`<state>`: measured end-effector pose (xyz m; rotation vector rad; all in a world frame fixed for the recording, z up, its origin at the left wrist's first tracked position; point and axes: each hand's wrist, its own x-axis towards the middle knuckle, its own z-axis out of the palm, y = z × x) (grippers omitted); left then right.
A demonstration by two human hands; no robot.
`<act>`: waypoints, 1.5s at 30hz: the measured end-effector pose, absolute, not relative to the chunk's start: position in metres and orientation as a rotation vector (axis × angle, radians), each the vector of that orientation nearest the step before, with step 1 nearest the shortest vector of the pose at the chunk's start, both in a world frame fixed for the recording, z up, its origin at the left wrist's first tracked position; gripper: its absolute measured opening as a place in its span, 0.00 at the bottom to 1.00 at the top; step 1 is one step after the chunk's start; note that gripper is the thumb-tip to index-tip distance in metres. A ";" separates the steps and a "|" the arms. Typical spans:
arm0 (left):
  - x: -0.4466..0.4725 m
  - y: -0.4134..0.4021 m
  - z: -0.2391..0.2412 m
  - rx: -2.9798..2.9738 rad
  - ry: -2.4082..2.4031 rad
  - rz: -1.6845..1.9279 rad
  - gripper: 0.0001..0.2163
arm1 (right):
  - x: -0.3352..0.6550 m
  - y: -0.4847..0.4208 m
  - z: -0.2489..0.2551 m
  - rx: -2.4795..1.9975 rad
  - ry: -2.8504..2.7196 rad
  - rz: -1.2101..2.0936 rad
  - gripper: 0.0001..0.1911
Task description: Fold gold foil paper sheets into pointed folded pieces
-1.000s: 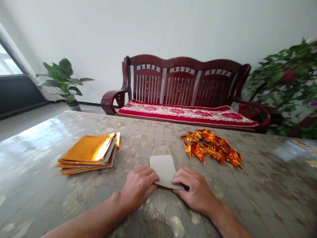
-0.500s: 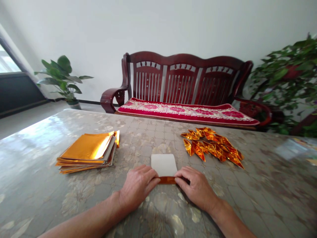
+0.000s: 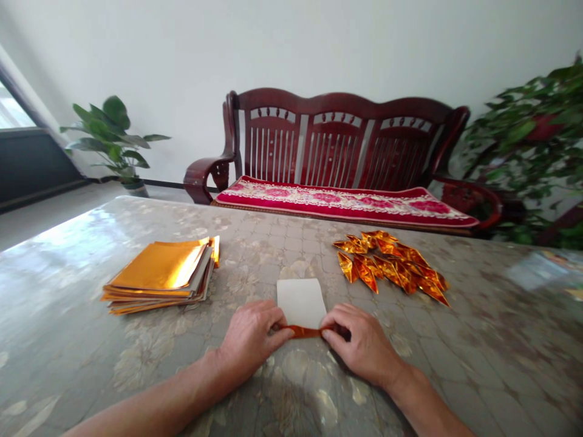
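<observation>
A sheet of paper (image 3: pixel 301 300) lies white side up on the table (image 3: pixel 273 243), its near edge rolled over so a gold strip shows. My left hand (image 3: pixel 250 338) pinches the left end of that rolled edge. My right hand (image 3: pixel 359 346) pinches the right end. Both hands rest on the table with fingers curled onto the fold.
A stack of gold foil sheets (image 3: pixel 161 276) sits at the left. A pile of several folded gold pieces (image 3: pixel 392 267) lies at the right. Behind the table stand a dark wooden bench with a red cushion (image 3: pixel 341 164) and potted plants (image 3: pixel 109 136) at both sides.
The near edge of the sheet has been rolled away from me, exposing the gold side. The visible white part has grown shorter. Both hands stayed on the fold.
</observation>
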<state>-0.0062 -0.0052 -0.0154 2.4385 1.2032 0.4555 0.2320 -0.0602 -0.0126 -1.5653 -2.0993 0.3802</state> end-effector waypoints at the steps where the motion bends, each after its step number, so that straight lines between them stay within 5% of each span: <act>1: -0.007 -0.006 -0.015 2.432 1.188 0.469 0.07 | 0.233 -0.060 -0.013 -1.528 -2.111 0.392 0.05; 15: -0.008 -0.011 -0.014 2.467 1.081 0.435 0.07 | 0.237 -0.061 -0.006 -1.492 -2.211 0.443 0.13; 19: -0.008 -0.011 -0.009 2.490 1.122 0.413 0.13 | 0.234 -0.061 -0.005 -1.577 -2.168 0.415 0.13; 45: -0.003 -0.009 -0.002 2.483 1.321 0.266 0.10 | 0.230 -0.062 -0.014 -1.744 -2.148 0.206 0.13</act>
